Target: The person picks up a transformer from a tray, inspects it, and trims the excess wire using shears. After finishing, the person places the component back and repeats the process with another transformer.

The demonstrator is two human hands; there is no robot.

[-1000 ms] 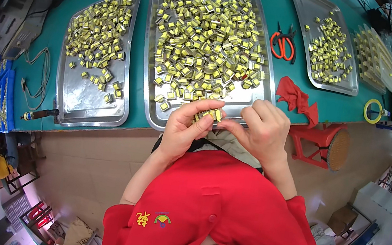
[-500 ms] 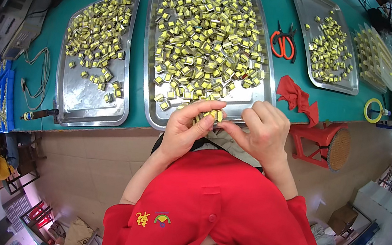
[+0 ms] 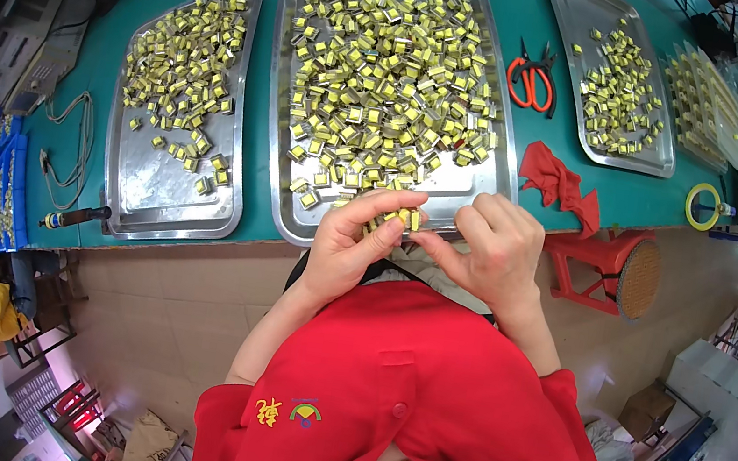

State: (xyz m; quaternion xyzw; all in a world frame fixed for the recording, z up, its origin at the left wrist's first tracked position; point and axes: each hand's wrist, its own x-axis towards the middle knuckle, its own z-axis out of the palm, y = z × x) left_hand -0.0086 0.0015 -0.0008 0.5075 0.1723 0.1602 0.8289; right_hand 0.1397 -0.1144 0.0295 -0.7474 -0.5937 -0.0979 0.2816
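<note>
Middle tray [image 3: 462,185]: on the green table [image 3: 512,15], heaped with yellow-taped transformers [image 3: 391,73].
Held transformers [image 3: 415,220]: at the middle tray's near edge.
Left hand [image 3: 347,239]: the person's grip pinches them, thumb against fingers.
Right hand [image 3: 500,251]: fingers curled, thumb close by; whether its grip holds anything cannot be told.
Red-handled cutters [image 3: 531,85]: right of the middle tray.

Red shirt [image 3: 479,387] (1 round button [image 3: 399,410])
</note>
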